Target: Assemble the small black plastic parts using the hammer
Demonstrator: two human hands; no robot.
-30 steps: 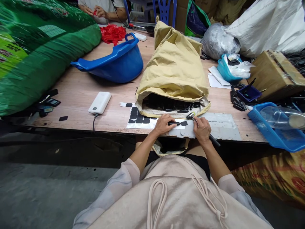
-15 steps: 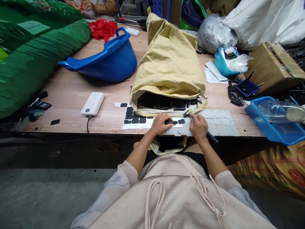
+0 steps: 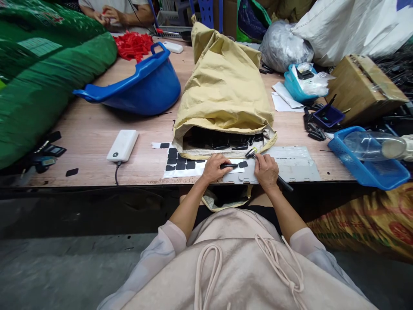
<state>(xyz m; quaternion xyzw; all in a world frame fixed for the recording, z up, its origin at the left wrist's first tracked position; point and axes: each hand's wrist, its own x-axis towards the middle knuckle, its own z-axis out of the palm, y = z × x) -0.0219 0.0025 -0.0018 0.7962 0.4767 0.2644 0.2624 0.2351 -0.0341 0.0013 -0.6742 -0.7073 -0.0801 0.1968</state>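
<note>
My left hand [image 3: 213, 168] is closed at the table's front edge. Its fingers pinch a slim black plastic piece [image 3: 229, 165], pointing right over a white strip. Just past its tip lies a black rounded-square pad [image 3: 243, 164]. My right hand [image 3: 266, 171] is wrapped around a small hammer [image 3: 285, 184]. The metal head shows above the fingers, and the black handle slants out below toward the table edge. Behind both hands, a yellow sack [image 3: 227, 92] lies with its mouth facing me and many black pieces inside. A white sheet [image 3: 171, 174] with several black pads is left of my left hand.
A white power bank [image 3: 122, 145] with a cable and a blue tub [image 3: 145, 88] are on the left. To the right are a blue basket [image 3: 371, 172] holding a clear bottle and a cardboard box [image 3: 364, 88]. Another person's hands [image 3: 111, 15] work behind red pieces.
The view has turned slightly, so the table's things sit a little further left. Both hands keep nearly the same place and hold on the black piece and the hammer.
</note>
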